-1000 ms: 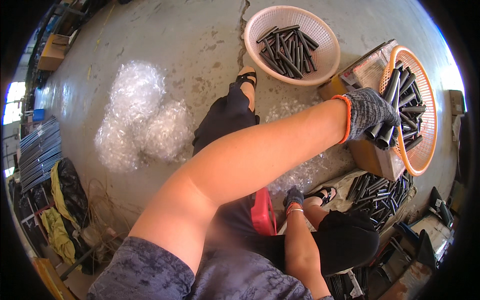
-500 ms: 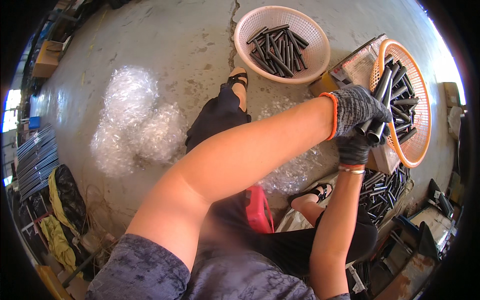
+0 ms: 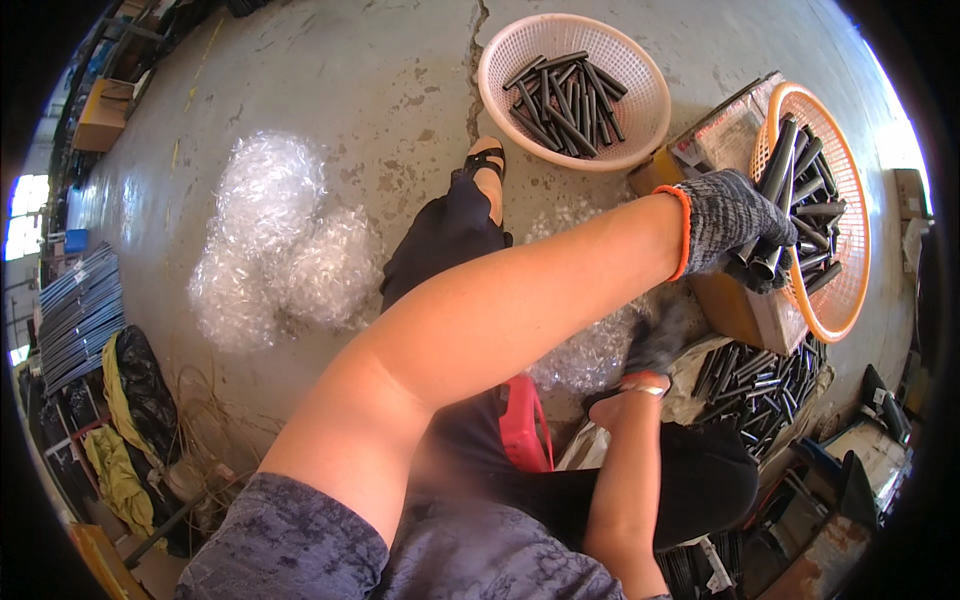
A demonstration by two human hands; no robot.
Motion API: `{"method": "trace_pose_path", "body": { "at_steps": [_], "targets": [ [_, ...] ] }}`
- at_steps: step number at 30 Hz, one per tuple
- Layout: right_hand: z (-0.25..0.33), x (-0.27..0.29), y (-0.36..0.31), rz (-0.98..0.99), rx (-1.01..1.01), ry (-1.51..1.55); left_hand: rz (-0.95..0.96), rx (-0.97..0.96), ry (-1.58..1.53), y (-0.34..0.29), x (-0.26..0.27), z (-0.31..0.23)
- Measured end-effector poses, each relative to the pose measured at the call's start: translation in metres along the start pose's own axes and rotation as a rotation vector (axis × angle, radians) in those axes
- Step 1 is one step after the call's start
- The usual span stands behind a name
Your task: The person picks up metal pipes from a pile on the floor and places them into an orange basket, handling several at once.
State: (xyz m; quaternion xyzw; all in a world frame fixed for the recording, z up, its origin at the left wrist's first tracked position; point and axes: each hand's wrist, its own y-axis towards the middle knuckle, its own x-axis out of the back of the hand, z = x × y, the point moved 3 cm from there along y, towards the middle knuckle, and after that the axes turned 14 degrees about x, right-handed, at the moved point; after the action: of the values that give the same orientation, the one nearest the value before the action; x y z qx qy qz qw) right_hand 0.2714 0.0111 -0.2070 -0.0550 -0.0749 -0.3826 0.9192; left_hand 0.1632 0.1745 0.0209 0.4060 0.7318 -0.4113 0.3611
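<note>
Now that our right hand (image 3: 656,340), its grip too blurred to tell, has left the tubes (image 3: 778,172), our left hand (image 3: 738,225) alone clasps them.

We tag black tubes (image 3: 775,180) as smooth, glossy, metal or plastic unclear; left hand (image 3: 738,218) in a matt, rough knit-cloth glove (image 3: 712,225), right hand (image 3: 660,343) in dark cloth, texture blurred. Baskets we put down as plastic with perforated walls: pink basket (image 3: 645,105) pale, orange basket (image 3: 853,250) slightly shiny. We also mark crinkly, very glossy clear plastic-looking heap (image 3: 265,195), matt cardboard box (image 3: 728,305), smooth red plastic item (image 3: 520,430), soft mottled cloth shirt (image 3: 285,530), worn concrete-looking floor (image 3: 390,60) with dull stains.
</note>
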Motion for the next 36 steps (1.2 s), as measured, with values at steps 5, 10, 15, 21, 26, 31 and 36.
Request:
{"method": "trace_pose_path", "body": {
  "at_steps": [5, 10, 15, 21, 26, 31, 36],
  "targets": [
    [0.143, -0.032, 0.081, 0.264, 0.455, 0.311, -0.154, -0.02, 0.181, 0.008, 0.005, 0.005],
    [0.091, -0.045, 0.08, 0.303, 0.277, 0.484, -0.035, 0.021, 0.054, 0.011, 0.006, 0.004],
    [-0.065, -0.018, -0.036, 0.973, 0.381, -1.359, -0.022, 0.058, 0.093, 0.005, 0.004, 0.001],
    [-0.113, 0.032, -0.082, 0.313, -0.641, -0.558, -0.016, 0.03, 0.092, -0.001, 0.002, -0.002],
    [0.055, -0.001, 0.029, 0.18, 0.452, -0.409, 0.01, 0.024, 0.02, -0.001, 0.0, -0.001],
    [0.127, -0.031, 0.088, 0.331, 0.959, -0.537, -0.033, -0.027, 0.039, 0.014, 0.003, 0.005],
    [0.045, -0.056, 0.051, 0.521, 0.906, -0.538, -0.112, 0.058, 0.088, 0.009, 0.016, 0.008]
  ]
}}
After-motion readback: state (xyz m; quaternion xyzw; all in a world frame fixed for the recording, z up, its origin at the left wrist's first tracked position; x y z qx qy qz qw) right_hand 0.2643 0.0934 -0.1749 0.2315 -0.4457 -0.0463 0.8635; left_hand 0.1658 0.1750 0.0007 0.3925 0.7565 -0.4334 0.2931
